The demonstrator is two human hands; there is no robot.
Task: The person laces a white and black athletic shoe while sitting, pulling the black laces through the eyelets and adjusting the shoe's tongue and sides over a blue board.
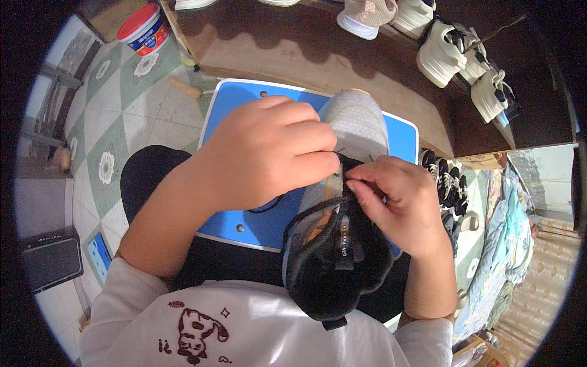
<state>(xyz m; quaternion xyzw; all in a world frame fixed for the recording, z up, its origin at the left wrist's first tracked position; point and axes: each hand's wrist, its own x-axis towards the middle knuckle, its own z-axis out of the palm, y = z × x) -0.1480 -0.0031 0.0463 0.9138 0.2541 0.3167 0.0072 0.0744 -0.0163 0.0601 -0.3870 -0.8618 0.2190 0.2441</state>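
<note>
A grey and black sneaker lies over a blue board with a white rim, its toe pointing away and its padded black opening nearest my body. My left hand is bent over the shoe's left side at the lacing area, with its fingertips mostly hidden. On the other side of the lacing, my right hand has thumb and forefinger close together at a black lace or edge; what lies between them is too small to tell. Dark lace ends stick up between the hands.
Beyond the board stands a wooden shelf with white sneakers. Black shoes sit on the floor at right, near piled cloth. A red-lidded bucket and a wooden-handled tool are at upper left.
</note>
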